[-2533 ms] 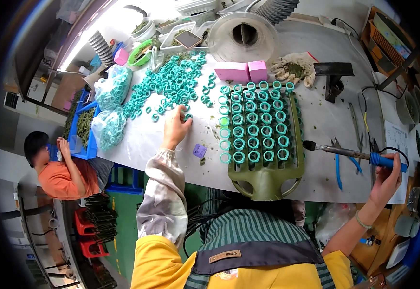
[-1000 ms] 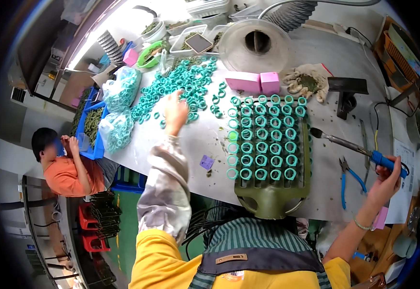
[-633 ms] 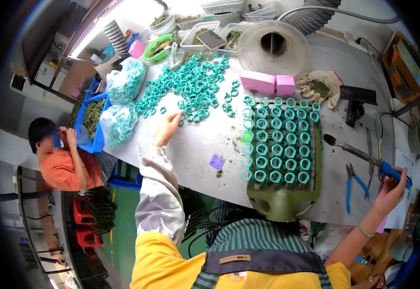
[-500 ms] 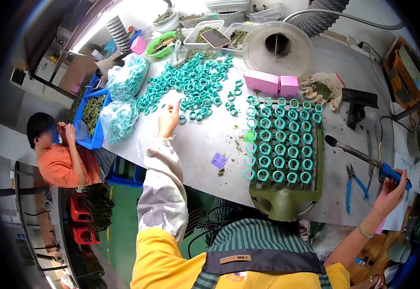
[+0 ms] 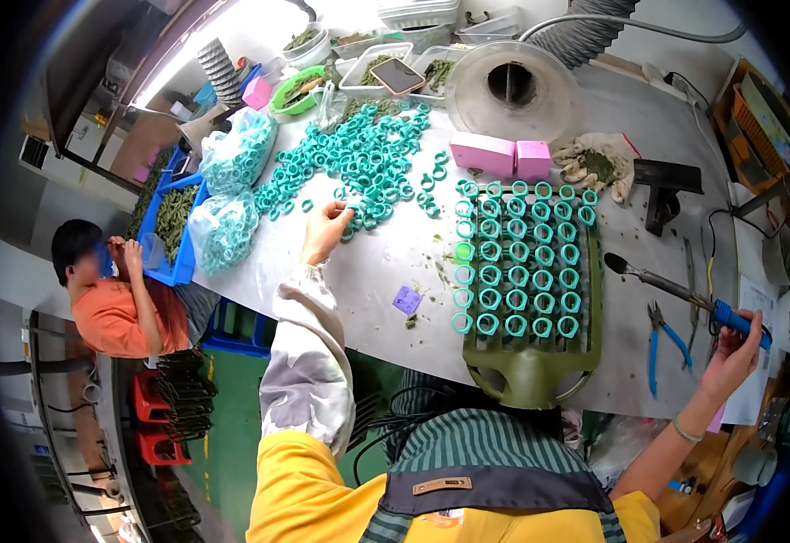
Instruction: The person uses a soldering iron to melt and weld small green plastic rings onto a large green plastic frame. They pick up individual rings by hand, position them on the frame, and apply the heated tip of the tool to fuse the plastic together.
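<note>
Reaching across the bench (image 5: 372,290) with the left hand (image 5: 324,231), bending thumb and fingers together at the near fringe of a loose pile of teal rings (image 5: 359,158); not being able to tell whether pinching a ring or merely touching one. Grasping a long tool (image 5: 684,294) by its blue handle in the right hand (image 5: 732,356), near the bench's right edge, and pointing its dark, flattened tip leftward at a green rack (image 5: 514,382). Seeing that rack lying at the bench's near edge, bearing more rings in rows. Also seeing blue-handled pliers (image 5: 654,362) lying spread between rack and right hand, a purple piece (image 5: 406,300) lying left of the rack, and pink blocks (image 5: 482,154) resting just behind it, toward the back edge.
</note>
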{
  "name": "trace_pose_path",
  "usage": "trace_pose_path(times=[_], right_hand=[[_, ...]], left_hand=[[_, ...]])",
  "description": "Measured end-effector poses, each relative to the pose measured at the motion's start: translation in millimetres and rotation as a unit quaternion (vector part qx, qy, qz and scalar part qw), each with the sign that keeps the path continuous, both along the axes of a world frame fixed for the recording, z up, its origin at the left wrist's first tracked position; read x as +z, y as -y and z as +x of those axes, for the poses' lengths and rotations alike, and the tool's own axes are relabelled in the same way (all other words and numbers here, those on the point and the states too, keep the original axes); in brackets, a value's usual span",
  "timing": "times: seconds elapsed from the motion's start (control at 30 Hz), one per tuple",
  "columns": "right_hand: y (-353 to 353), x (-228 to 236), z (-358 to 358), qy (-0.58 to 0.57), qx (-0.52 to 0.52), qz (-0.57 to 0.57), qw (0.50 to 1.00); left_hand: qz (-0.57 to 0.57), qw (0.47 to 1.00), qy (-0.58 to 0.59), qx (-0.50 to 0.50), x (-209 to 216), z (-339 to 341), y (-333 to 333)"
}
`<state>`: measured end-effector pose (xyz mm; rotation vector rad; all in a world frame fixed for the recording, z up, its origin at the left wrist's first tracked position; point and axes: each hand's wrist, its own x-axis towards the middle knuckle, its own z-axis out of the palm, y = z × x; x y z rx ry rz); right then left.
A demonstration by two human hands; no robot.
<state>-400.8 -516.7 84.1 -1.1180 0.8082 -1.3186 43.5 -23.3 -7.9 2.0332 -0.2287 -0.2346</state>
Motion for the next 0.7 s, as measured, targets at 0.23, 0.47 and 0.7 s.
trace_pose_path(times=[0.23, 0.47, 0.7], right_hand=[[7, -8, -7, -0.003, 0.012, -0.013, 1.000], [7, -7, -9, 0.001, 0.011, 0.022, 1.000], [-5, -6, 7, -0.004, 0.015, 0.005, 1.000]], left_hand=[[0.132, 0.982, -0.083, -0.110, 39, -27, 22], [0.159, 0.974, 0.163, -0.017, 22, -31, 26], [-0.014, 0.968, 0.032, -0.249, 96, -115, 167]])
